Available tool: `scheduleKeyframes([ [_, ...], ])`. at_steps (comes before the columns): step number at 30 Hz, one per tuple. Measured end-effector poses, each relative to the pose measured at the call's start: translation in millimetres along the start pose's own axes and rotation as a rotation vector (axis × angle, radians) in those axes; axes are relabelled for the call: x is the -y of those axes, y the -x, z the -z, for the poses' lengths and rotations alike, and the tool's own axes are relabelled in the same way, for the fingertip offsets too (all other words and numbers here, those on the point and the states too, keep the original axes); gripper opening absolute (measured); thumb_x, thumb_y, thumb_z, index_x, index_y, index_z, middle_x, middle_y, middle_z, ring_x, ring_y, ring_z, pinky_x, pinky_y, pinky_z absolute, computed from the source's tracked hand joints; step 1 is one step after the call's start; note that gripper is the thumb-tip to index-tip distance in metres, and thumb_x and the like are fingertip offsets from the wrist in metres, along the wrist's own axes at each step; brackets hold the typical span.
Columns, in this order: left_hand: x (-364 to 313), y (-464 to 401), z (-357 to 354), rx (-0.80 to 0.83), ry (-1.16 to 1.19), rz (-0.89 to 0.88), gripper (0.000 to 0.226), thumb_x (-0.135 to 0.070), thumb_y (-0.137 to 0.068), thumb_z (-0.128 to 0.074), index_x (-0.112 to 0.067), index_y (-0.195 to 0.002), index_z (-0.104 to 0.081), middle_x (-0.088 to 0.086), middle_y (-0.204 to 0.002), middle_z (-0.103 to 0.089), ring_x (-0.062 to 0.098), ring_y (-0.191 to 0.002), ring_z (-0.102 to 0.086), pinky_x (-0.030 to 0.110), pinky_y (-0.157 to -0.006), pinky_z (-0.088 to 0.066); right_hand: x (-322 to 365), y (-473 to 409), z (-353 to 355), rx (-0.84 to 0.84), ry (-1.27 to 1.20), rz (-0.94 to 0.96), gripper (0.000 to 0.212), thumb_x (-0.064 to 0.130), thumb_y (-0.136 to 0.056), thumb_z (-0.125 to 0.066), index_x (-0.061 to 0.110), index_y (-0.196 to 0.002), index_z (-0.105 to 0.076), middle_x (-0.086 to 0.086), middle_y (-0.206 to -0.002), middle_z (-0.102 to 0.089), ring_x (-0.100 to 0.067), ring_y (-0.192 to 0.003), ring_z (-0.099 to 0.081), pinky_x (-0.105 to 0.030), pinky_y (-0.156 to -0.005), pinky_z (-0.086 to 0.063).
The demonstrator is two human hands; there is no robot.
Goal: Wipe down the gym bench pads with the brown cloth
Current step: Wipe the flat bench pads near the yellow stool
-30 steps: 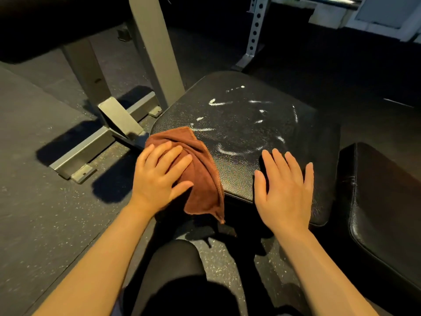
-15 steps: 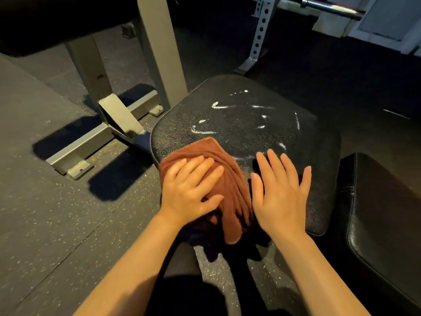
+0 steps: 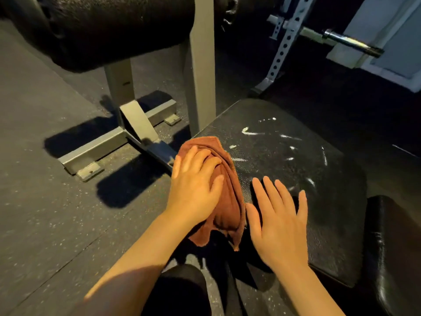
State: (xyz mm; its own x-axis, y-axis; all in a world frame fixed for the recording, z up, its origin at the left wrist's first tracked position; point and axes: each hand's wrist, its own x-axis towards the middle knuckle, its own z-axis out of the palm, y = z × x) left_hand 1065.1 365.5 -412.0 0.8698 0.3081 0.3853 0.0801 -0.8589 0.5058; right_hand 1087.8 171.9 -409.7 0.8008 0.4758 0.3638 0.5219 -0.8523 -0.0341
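Brown cloth (image 3: 227,190) sits bunched at the nine o'clock edge of the black seat pad (image 3: 296,213) in the head view, and your left hand (image 3: 196,185) lies on top of it with fingers spread nearly straight, a pressing grip and not a clenched one. Your right hand (image 3: 278,222) rests flat and released on the bench pad just beside the cloth, at about six o'clock, grasping nothing. White streaks (image 3: 250,133) scatter from twelve to three o'clock on the pad, so most of the wiping looks undone. Part of the cloth hangs off the near edge; I judge that a hard push toward you could drag it off onto the floor (image 3: 57,224). A second pad (image 3: 396,258) at four o'clock and the roller pad (image 3: 114,30) at eleven look untouched, and could be missed.
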Motion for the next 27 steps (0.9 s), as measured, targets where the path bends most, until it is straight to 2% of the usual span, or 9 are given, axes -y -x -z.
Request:
scheduleKeyframes([
  [1,-8,-1,-3,0.014,-0.021,0.08,0.041,-0.038,-0.093,-0.043,-0.02,-0.122,-0.064,0.001,-0.138,-0.054,0.029,-0.143,-0.033,0.059,-0.118,-0.016,0,1,0,-0.005,-0.002,-0.011,0.057,0.049,-0.101,-0.026,0.019,-0.143,-0.052,-0.004,-0.145,-0.053,-0.027,-0.138,-0.044,-0.06,-0.116,-0.017],
  [3,-20,-3,-8,0.024,-0.09,0.184,0.039,-0.036,-0.092,-0.041,-0.021,-0.119,-0.064,0.003,-0.137,-0.055,0.03,-0.142,-0.036,0.068,-0.108,-0.029,0,1,1,-0.007,-0.015,-0.027,0.061,0.051,-0.104,-0.019,0.019,-0.141,-0.054,-0.004,-0.144,-0.055,-0.026,-0.136,-0.047,-0.057,-0.116,-0.017],
  [6,-19,-21,-11,0.051,-0.202,0.118,0.042,-0.042,-0.089,-0.037,-0.02,-0.11,-0.066,0.004,-0.128,-0.061,0.031,-0.134,-0.048,0.07,-0.099,-0.036,3,-1,0,-0.013,-0.007,-0.013,0.064,0.051,-0.105,-0.013,0.019,-0.141,-0.055,-0.004,-0.142,-0.056,-0.026,-0.134,-0.049,-0.057,-0.115,-0.02],
  [8,-16,-37,-9,0.156,-0.243,0.017,0.046,-0.046,-0.091,-0.034,-0.021,-0.115,-0.063,0.001,-0.133,-0.057,0.028,-0.138,-0.042,0.07,-0.105,-0.027,2,-2,-2,-0.032,-0.003,0.001,0.063,0.051,-0.105,-0.014,0.019,-0.14,-0.055,-0.004,-0.142,-0.057,-0.026,-0.133,-0.048,-0.057,-0.115,-0.022],
  [12,-13,-73,-8,0.36,-0.236,-0.101,0.047,-0.049,-0.102,-0.032,-0.023,-0.14,-0.044,-0.004,-0.157,-0.03,0.02,-0.152,-0.01,0.065,-0.116,-0.003,1,-2,-5,-0.068,-0.007,0.01,0.061,0.049,-0.105,-0.018,0.018,-0.137,-0.059,-0.005,-0.14,-0.058,-0.025,-0.131,-0.05,-0.056,-0.113,-0.026],
  [18,-5,-113,-17,0.402,-0.228,-0.189,0.046,-0.05,-0.103,-0.032,-0.025,-0.14,-0.042,-0.006,-0.158,-0.027,0.016,-0.15,-0.011,0.063,-0.114,-0.016,1,-3,-6,-0.077,-0.016,-0.029,0.055,0.045,-0.104,-0.026,0.017,-0.137,-0.059,-0.003,-0.139,-0.059,-0.026,-0.131,-0.052,-0.053,-0.115,-0.025],
  [22,-5,-100,-12,0.327,-0.247,-0.191,0.044,-0.045,-0.105,-0.03,-0.028,-0.144,-0.041,-0.003,-0.161,-0.024,0.019,-0.151,-0.011,0.055,-0.118,-0.014,2,-2,-3,-0.088,-0.057,-0.09,0.051,0.039,-0.098,-0.036,0.015,-0.136,-0.06,-0.003,-0.139,-0.059,-0.026,-0.131,-0.052,-0.052,-0.115,-0.024],
  [25,-3,-73,1,0.369,-0.265,-0.059,0.064,-0.055,-0.103,-0.028,-0.026,-0.158,-0.015,0.004,-0.167,-0.005,0.024,-0.153,-0.001,0.051,-0.122,-0.005,2,-2,-3,-0.1,-0.081,-0.115,0.05,0.038,-0.098,-0.035,0.015,-0.135,-0.06,-0.003,-0.137,-0.06,-0.026,-0.131,-0.052,-0.05,-0.115,-0.022],
  [27,0,-48,10,0.398,-0.258,-0.02,0.078,-0.066,-0.097,-0.019,-0.023,-0.16,0.001,0.006,-0.167,0.003,0.022,-0.154,0.005,0.047,-0.123,0.005,2,-2,-3,-0.092,-0.084,-0.107,0.05,0.037,-0.099,-0.034,0.015,-0.135,-0.06,-0.003,-0.137,-0.06,-0.025,-0.131,-0.052,-0.051,-0.115,-0.023],
])
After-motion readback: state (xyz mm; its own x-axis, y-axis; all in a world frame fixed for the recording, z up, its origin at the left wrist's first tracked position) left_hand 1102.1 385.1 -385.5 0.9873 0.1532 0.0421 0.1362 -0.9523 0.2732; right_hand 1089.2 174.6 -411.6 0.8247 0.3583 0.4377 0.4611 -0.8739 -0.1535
